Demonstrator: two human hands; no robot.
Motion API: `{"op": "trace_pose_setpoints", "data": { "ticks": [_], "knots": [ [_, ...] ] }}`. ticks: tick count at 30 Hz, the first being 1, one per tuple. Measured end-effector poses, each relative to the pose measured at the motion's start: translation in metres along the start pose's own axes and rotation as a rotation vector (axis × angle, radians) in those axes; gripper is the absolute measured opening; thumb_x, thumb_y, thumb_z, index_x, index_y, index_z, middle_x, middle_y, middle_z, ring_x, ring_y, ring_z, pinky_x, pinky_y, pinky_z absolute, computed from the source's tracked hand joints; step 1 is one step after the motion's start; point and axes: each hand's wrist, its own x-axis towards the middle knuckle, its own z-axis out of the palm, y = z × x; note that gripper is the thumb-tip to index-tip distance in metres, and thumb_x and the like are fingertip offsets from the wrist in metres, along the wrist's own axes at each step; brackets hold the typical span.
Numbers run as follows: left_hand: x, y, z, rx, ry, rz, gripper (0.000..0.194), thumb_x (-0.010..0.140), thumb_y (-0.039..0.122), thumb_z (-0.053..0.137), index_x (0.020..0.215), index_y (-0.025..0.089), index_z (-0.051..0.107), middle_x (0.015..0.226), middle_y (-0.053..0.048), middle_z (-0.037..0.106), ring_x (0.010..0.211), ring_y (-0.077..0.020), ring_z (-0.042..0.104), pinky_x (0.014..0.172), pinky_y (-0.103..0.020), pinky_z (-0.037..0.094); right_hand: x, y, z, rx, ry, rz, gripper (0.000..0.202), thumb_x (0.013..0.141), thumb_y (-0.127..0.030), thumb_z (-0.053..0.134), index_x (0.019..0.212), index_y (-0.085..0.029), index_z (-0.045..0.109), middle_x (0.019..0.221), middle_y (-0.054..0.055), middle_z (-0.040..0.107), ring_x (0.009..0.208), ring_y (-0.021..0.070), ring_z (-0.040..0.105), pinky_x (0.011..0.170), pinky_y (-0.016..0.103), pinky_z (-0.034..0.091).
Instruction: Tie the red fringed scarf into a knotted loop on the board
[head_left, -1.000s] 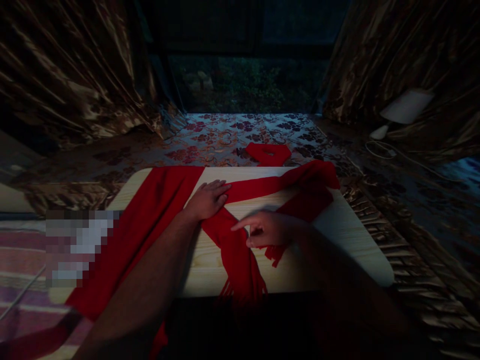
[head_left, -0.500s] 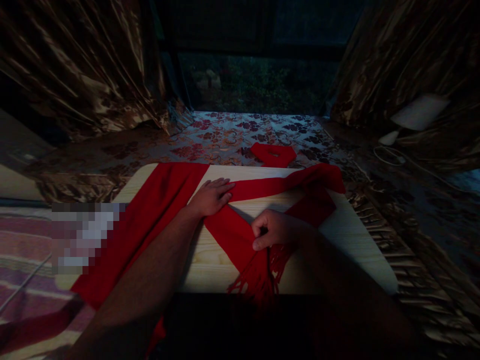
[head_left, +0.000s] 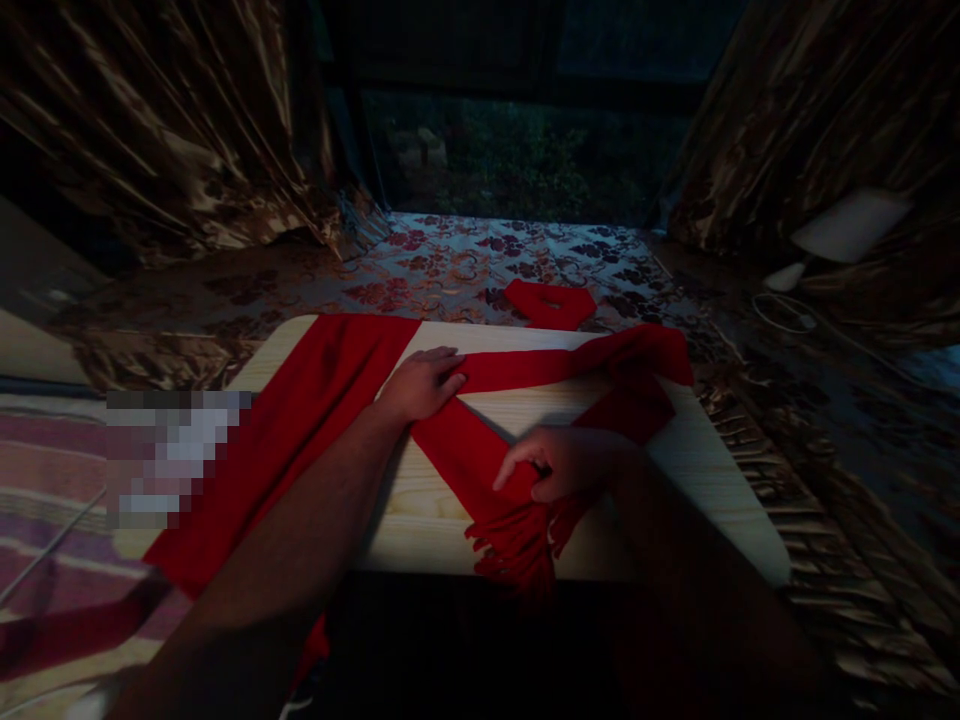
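A red scarf lies folded in a zigzag across a small pale wooden table, its fringed end hanging at the near edge. My left hand rests flat on the fold where two bands of the scarf meet, fingers stretched out. Over the fringed end is my right hand, its thumb and index finger apart and the other fingers partly curled; I see nothing held in it. A wide strip of red cloth slants over the table's left side, partly hidden by my left forearm.
Behind the table, a red looped cloth lies on the flower-patterned ledge below the window. A white lamp with a cord stands at right. Brown curtains hang at both sides. Striped bedding is at left.
My right thumb and index finger have parted from their pinch near the scarf's edge. The fringe has swung and bunched differently. My left hand stays on the fold.
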Motion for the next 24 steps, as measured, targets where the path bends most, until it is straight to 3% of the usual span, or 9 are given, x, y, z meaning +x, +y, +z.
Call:
{"op": "trace_pose_setpoints", "data": {
  "ticks": [2,6,9,11,14,17,20,22,24],
  "knots": [
    [0.0,0.001,0.0,-0.001,-0.006,-0.005,0.056,0.099,0.053,0.044,0.138,0.018,0.064,0.143,-0.014,0.061,0.135,-0.0271,0.055,0.115,-0.046,0.041,-0.001,-0.001,0.0,0.053,-0.085,-0.002,0.042,0.077,-0.019,0.063,0.117,-0.018,0.077,0.066,-0.005,0.064,0.053,0.0086,0.045,0.054,0.02,0.032],
    [0.001,0.004,-0.001,0.001,-0.008,-0.028,0.054,0.097,0.053,0.046,0.137,0.02,0.065,0.142,-0.012,0.062,0.135,-0.0273,0.054,0.116,-0.046,0.04,-0.002,-0.011,0.003,0.207,-0.172,-0.035,0.038,0.083,-0.041,0.069,0.106,-0.013,0.078,0.082,0.004,0.073,0.068,0.0121,0.06,0.062,0.021,0.04],
    [0.0,0.005,-0.001,-0.004,-0.004,-0.032,0.053,0.097,0.051,0.048,0.136,0.02,0.065,0.142,-0.012,0.062,0.135,-0.0272,0.054,0.116,-0.045,0.041,-0.001,-0.023,0.009,0.169,-0.167,0.007,0.037,0.085,-0.048,0.067,0.083,-0.013,0.075,0.066,-0.001,0.063,0.061,0.0097,0.053,0.057,0.021,0.035],
    [0.0,0.005,-0.001,-0.006,-0.006,-0.027,0.054,0.097,0.051,0.047,0.137,0.018,0.065,0.142,-0.014,0.062,0.136,-0.0275,0.054,0.115,-0.045,0.041,-0.001,-0.029,0.014,0.139,-0.047,0.06,0.041,0.087,-0.048,0.064,0.063,-0.015,0.063,0.055,-0.005,0.047,0.053,0.0075,0.039,0.052,0.022,0.026],
    [0.0,0.003,-0.001,-0.008,-0.007,-0.032,0.055,0.097,0.051,0.047,0.138,0.018,0.064,0.143,-0.014,0.061,0.136,-0.0278,0.053,0.116,-0.046,0.04,-0.004,-0.033,0.021,0.178,0.337,0.179,0.045,0.083,-0.044,0.063,0.053,-0.019,0.041,0.051,-0.007,0.029,0.051,0.0075,0.026,0.05,0.024,0.019],
    [0.001,0.002,0.0,-0.005,-0.006,-0.04,0.054,0.097,0.052,0.046,0.137,0.02,0.064,0.143,-0.012,0.061,0.136,-0.0274,0.053,0.116,-0.046,0.04,-0.012,-0.035,0.025,0.266,0.621,0.223,0.035,0.068,-0.033,0.068,0.059,-0.021,0.036,0.055,-0.007,0.031,0.054,0.0083,0.028,0.051,0.023,0.022],
    [0.002,0.002,0.001,0.005,-0.01,-0.04,0.054,0.098,0.051,0.046,0.138,0.02,0.064,0.143,-0.012,0.061,0.136,-0.0269,0.053,0.116,-0.045,0.039,-0.024,-0.038,0.026,0.376,0.7,0.223,0.026,0.059,-0.023,0.065,0.082,-0.022,0.052,0.066,-0.006,0.047,0.059,0.0107,0.041,0.053,0.022,0.03],
    [0.002,0.002,0.001,0.003,-0.011,-0.043,0.054,0.098,0.051,0.046,0.138,0.02,0.064,0.143,-0.012,0.061,0.136,-0.0269,0.053,0.116,-0.045,0.039,-0.031,-0.039,0.027,0.49,0.678,0.253,0.057,0.059,-0.02,0.062,0.115,-0.024,0.055,0.08,-0.002,0.059,0.064,0.0143,0.051,0.056,0.023,0.038],
    [0.002,0.003,0.001,-0.002,-0.008,-0.046,0.054,0.097,0.051,0.046,0.138,0.02,0.064,0.143,-0.012,0.061,0.136,-0.0269,0.054,0.116,-0.045,0.039,-0.037,-0.036,0.028,0.575,0.644,0.3,0.08,0.06,-0.019,0.06,0.138,-0.026,0.045,0.091,0.001,0.066,0.068,0.0171,0.058,0.058,0.026,0.043]
  ]
}}
